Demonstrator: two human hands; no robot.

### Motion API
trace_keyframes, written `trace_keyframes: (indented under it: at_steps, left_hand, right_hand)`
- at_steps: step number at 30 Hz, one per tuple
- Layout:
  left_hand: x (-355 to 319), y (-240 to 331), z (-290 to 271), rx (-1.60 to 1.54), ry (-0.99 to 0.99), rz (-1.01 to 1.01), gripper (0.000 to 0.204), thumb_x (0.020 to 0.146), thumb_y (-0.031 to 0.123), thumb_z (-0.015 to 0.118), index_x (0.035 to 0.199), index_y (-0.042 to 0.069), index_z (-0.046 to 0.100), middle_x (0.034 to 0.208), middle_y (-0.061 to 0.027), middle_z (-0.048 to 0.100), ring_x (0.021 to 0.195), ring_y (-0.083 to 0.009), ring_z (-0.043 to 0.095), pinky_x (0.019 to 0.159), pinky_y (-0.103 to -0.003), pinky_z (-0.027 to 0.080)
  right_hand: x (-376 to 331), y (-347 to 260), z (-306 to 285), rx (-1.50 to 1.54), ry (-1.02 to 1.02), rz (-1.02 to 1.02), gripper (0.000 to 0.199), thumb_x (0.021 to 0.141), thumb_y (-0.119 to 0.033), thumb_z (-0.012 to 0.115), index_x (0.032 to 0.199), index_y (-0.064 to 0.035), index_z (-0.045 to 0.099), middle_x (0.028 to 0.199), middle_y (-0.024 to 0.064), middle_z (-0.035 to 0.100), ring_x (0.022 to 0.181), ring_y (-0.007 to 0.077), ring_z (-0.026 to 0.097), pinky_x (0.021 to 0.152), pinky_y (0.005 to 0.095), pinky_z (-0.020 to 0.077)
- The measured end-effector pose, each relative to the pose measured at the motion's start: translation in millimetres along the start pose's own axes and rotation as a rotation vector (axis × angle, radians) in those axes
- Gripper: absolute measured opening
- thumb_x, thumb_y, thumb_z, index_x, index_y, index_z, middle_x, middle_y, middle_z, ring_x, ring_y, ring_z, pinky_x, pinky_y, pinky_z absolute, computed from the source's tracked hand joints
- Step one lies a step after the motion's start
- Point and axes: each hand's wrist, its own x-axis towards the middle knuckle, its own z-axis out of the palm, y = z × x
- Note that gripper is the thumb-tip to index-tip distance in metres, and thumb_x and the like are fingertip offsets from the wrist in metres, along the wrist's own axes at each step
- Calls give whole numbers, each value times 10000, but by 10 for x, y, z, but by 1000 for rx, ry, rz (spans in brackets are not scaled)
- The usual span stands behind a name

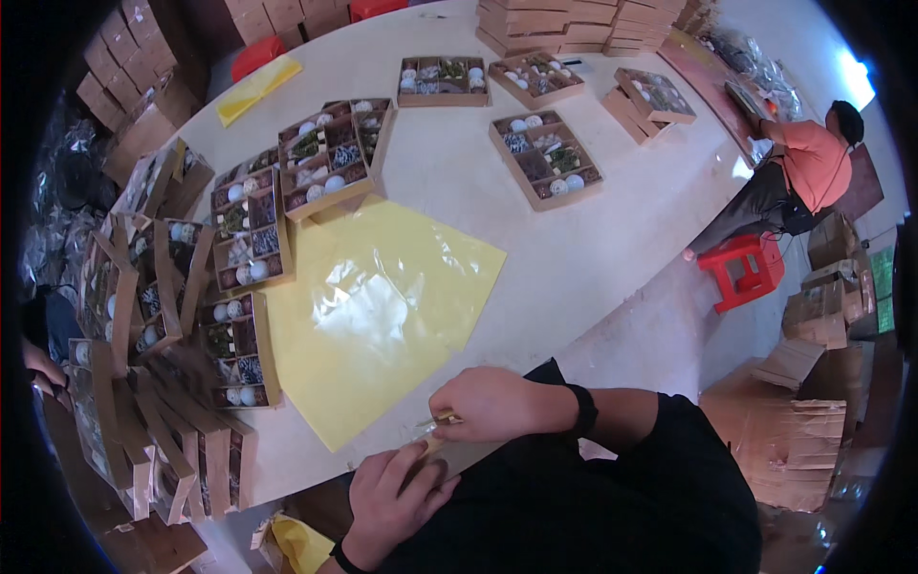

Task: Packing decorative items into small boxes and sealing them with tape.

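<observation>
At the table's near edge, my right hand (499, 406) is closed in a pinch on a small, partly shiny yellowish piece, too hidden to name. Just below and to the left, my left hand (397, 502) has its fingers bent and pressed together around something clear and tan. The two hands nearly meet there. Beyond them lies a glossy yellow sheet (421, 258) on the white table (574, 239). Left of the sheet are shallow cardboard boxes (273, 349) divided into compartments, holding white balls, pine cones and green moss-like filling.
More filled boxes (598, 172) lie across the table's far side, and leaning stacks (182, 469) crowd its left edge. Brown cartons (555, 29) are piled at the back. A yellow sheet (258, 91) lies far left. At right, a person (813, 158) sits by a red stool (741, 273).
</observation>
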Motion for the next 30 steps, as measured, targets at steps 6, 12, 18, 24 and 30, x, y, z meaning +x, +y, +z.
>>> trace_keyframes:
  at_steps: [6, 12, 18, 24, 30]
  left_hand:
    - [-9, 16, 23, 23, -26, 19, 453, 647, 244, 922, 1036, 152, 708, 1062, 12, 692, 887, -219, 650, 790, -365, 528]
    - [88, 72, -43, 95, -141, 15, 548, 692, 282, 883, 1171, 88, 700, 1063, -23, 679, 939, -213, 637, 826, -375, 512]
    - [227, 150, 19, 198, -251, -73, 530, 727, 371, 853, 1113, 39, 705, 900, -52, 660, 827, -205, 658, 765, -335, 507]
    - [194, 65, -22, 110, -353, -191, 565, 748, 469, 865, 1095, 59, 691, 839, -73, 688, 759, -279, 687, 721, -385, 529]
    - [148, -109, -314, 49, -303, -278, 555, 741, 481, 882, 1075, 72, 712, 798, -95, 701, 729, -313, 687, 690, -402, 536]
  right_hand:
    - [67, 52, 205, 47, 23, 5, 323, 970, -381, 649, 967, -61, 695, 838, 200, 712, 821, 419, 695, 732, 512, 539]
    - [71, 132, 370, 99, 140, 7, 347, 994, -398, 628, 968, -56, 684, 822, 212, 706, 788, 428, 691, 706, 521, 530]
    - [101, 167, 412, 219, 265, 47, 336, 1002, -391, 635, 987, -57, 670, 812, 205, 705, 769, 409, 696, 665, 495, 527]
    - [129, 402, 190, 324, 397, 40, 296, 1007, -302, 656, 1169, -54, 656, 993, 226, 715, 940, 365, 708, 821, 423, 548]
    - [-222, 1498, -951, -81, 1148, 439, 529, 941, -196, 659, 1392, 35, 507, 914, 302, 691, 901, 472, 676, 779, 566, 531]
